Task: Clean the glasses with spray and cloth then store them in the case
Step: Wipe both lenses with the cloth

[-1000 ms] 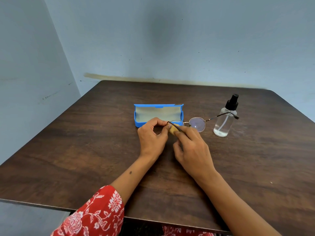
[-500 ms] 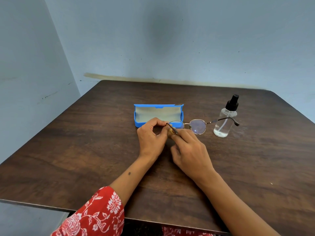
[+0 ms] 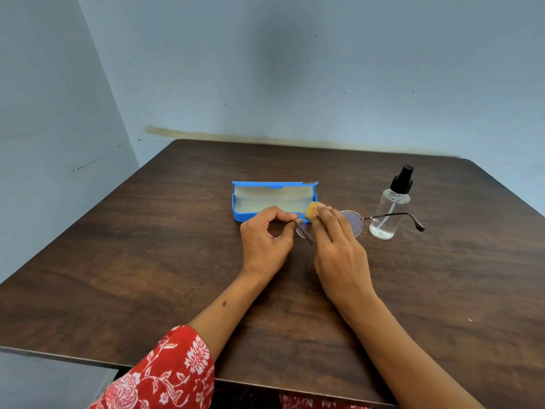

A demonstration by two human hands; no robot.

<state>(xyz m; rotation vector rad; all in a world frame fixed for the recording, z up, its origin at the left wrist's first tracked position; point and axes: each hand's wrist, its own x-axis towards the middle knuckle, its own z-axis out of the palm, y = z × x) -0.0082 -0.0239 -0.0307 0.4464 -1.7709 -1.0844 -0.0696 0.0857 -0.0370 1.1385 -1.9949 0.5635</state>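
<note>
the thin metal-framed round-lens glasses (image 3: pixel 354 221) were held just above the dark wooden bench (image 3: pixel 147 261), in front of the open blue rectangular case (image 3: pixel 272 199). the left hand (image 3: pixel 267 240) pinched the near temple hinge. the right hand (image 3: pixel 339 249) pinched a small yellow cloth (image 3: pixel 312 210) against the left lens. the clear plastic spray bottle with black nozzle (image 3: pixel 390 205) stood upright just beside the far temple arm.

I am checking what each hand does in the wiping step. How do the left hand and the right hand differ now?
The left hand pinches the glasses at the temple hinge, fingers curled; the right hand presses the yellow cloth on a lens, fingers nearly straight. The left hand is before the blue case; the right hand is nearer the spray bottle. Both hands are on the glasses.
</note>
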